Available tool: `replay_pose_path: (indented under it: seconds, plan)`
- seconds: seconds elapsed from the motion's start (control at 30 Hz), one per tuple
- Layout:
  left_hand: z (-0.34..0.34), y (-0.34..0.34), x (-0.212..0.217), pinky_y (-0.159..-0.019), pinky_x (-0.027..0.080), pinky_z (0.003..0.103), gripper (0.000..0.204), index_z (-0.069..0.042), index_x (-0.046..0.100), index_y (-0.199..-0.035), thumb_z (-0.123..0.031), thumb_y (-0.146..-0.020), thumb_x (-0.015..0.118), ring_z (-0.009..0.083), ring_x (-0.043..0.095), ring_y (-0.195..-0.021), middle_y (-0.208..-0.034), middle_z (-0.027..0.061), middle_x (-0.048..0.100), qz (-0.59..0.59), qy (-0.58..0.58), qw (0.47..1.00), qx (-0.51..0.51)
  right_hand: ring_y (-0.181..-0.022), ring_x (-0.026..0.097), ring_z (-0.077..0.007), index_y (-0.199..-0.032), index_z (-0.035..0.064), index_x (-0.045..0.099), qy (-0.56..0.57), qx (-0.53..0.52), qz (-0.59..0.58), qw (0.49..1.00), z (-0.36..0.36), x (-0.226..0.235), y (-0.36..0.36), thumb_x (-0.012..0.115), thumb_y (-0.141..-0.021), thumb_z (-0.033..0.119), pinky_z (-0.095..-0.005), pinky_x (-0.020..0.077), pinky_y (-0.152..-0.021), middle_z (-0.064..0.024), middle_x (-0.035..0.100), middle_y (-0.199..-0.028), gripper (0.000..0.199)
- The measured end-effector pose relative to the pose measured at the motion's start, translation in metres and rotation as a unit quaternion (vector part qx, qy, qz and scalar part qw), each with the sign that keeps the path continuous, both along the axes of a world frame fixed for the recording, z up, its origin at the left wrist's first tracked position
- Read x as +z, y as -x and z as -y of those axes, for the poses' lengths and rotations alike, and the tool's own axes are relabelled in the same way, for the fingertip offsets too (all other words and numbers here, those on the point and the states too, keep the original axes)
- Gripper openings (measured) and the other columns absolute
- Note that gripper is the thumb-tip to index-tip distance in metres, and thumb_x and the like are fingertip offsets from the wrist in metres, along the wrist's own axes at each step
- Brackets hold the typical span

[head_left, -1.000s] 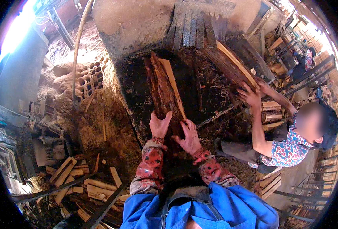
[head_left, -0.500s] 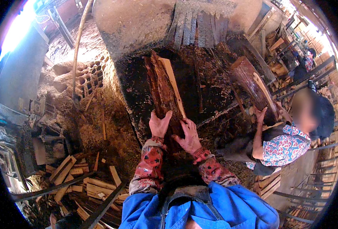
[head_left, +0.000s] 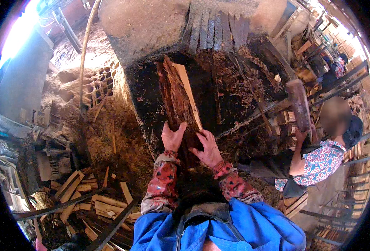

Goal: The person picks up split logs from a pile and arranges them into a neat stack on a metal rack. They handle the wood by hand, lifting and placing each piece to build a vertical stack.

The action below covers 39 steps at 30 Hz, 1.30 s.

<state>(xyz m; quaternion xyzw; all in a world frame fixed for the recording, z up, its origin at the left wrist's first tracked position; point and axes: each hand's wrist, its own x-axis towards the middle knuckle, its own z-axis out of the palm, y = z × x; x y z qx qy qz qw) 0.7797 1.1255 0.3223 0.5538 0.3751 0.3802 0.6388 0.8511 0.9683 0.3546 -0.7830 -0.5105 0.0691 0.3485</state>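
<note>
While the split log [head_left: 177, 98] lies lengthwise at frame centre, bark side dark and one pale cut face showing along its right edge, I have both hands on its near end. Left hand [head_left: 172, 137] wraps the bark edge, fingers closed over it; right hand [head_left: 208, 148] presses flat with fingers spread against the lower right side. Log rests on a dark, chip-strewn work bed [head_left: 147, 90] that runs toward the upper frame, where ribbed slats [head_left: 212, 29] rise.

Judgement: to handle this well, keep the log's long axis lined up with the bed, push evenly from both palms, and keep fingertips off the pale cut edge where splinters are likely. Grip looks firm but low on the piece, so the far end could swing.

Right of frame, another person in a patterned shirt [head_left: 318, 163] lifts a dark wooden billet [head_left: 298, 104]. Lower left: stacked pale offcuts [head_left: 74, 188]. Upper left: perforated bricks [head_left: 101, 83].
</note>
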Motion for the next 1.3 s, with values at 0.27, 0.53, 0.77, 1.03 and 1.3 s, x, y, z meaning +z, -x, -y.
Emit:
replay_pose_path:
  seconds: [0.27, 0.53, 0.77, 1.03, 1.3]
  plan:
    - [0.000, 0.005, 0.008, -0.079, 0.050, 0.032, 0.035, 0.003, 0.059, -0.107, -0.017, -0.082, 0.073, 0.0151, 0.061, -0.089, -0.102, 0.0075, 0.067, -0.062, -0.036, 0.997, -0.012, -0.121, 0.040, -0.0391, -0.126, -0.0016, 0.050, 0.001, 0.002, -0.028, 1.000, 0.000, 0.007, 0.001, 0.074, -0.073, 0.024, -0.0449, 0.0355, -0.104, -0.0206, 0.042, -0.128, 0.064]
    - [0.000, 0.005, -0.010, -0.075, 0.052, 0.033, 0.045, 0.005, 0.059, -0.104, -0.023, -0.075, 0.079, 0.0161, 0.063, -0.087, -0.099, 0.0112, 0.069, -0.002, -0.002, 1.000, 0.006, -0.120, 0.041, -0.0393, -0.124, -0.0016, 0.050, -0.008, 0.004, -0.009, 1.000, 0.001, 0.002, 0.003, 0.075, -0.072, 0.023, -0.0451, 0.0365, -0.103, -0.0210, 0.042, -0.129, 0.063]
    - [-0.004, 0.007, -0.032, -0.080, 0.052, 0.033, 0.044, 0.004, 0.055, -0.112, -0.019, -0.079, 0.076, 0.0175, 0.064, -0.091, -0.103, 0.0115, 0.067, 0.043, 0.000, 0.999, -0.014, -0.119, 0.042, -0.0390, -0.124, -0.0022, 0.048, -0.014, 0.006, -0.015, 1.000, -0.002, -0.001, 0.007, 0.074, -0.071, 0.019, -0.0450, 0.0382, -0.101, -0.0205, 0.043, -0.127, 0.063]
    - [-0.005, 0.016, -0.011, -0.081, 0.052, 0.032, 0.046, 0.005, 0.054, -0.113, -0.018, -0.080, 0.076, 0.0144, 0.062, -0.091, -0.104, 0.0107, 0.067, -0.110, -0.039, 0.993, -0.004, -0.117, 0.045, -0.0357, -0.123, -0.0040, 0.049, -0.002, -0.006, -0.023, 1.000, -0.006, 0.002, 0.017, 0.070, -0.072, 0.015, -0.0411, 0.0395, -0.101, -0.0183, 0.044, -0.126, 0.059]
    - [-0.005, 0.023, 0.004, -0.078, 0.052, 0.034, 0.051, 0.006, 0.055, -0.112, -0.025, -0.078, 0.078, 0.0183, 0.065, -0.089, -0.100, 0.0128, 0.069, -0.127, -0.056, 0.990, 0.005, -0.119, 0.044, -0.0381, -0.123, -0.0032, 0.050, -0.008, 0.001, -0.016, 1.000, -0.008, 0.000, 0.023, 0.073, -0.071, 0.014, -0.0420, 0.0389, -0.102, -0.0199, 0.043, -0.129, 0.060]
